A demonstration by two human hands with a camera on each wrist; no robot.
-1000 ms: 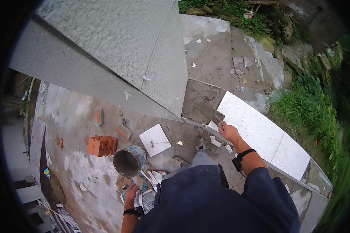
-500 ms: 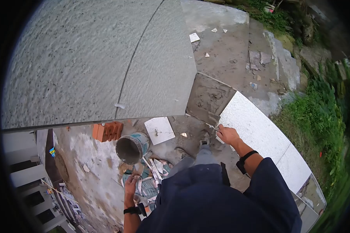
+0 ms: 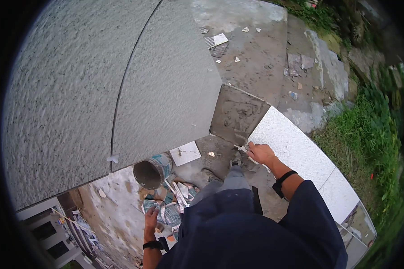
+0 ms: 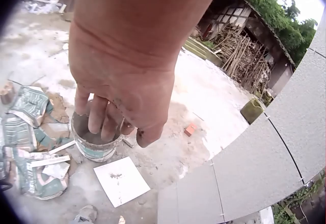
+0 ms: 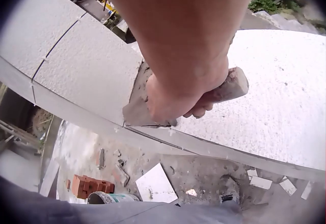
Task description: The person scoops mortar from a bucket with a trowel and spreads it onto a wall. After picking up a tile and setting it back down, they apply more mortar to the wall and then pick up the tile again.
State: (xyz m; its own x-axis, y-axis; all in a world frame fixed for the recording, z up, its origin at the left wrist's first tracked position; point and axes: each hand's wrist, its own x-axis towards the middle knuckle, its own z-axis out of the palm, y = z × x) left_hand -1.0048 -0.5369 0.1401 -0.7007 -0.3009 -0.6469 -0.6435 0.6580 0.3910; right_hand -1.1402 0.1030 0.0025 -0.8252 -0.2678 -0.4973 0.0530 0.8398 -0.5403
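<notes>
Trowel, mortar-smeared with a thick rounded handle (image 5: 235, 85), is at the near edge of a square bed of wet grey-brown mortar (image 3: 238, 112), between large grey speckled slabs (image 3: 166, 89) and a row of white textured slabs (image 3: 296, 148). Right hand (image 3: 262, 154): fingers curled round the handle, grip closed; the handle's end sticks out past the fist. Blade probably touches the mortar, but the hand covers much of it.

Left hand (image 4: 122, 89): holds nothing; fingers hang loosely bent, slightly apart. In the head view it is near torn teal-and-white bags (image 3: 168, 214).

Ground level: round mortar-stained bucket (image 3: 149, 174), open end up, near the bags; loose square white tile (image 3: 185, 153) just beside it, dark smudges on its face. Right wrist view: stacked orange-red bricks (image 5: 91, 186) beside the bucket; small white tile offcuts (image 5: 261, 183) below the slab edge.
</notes>
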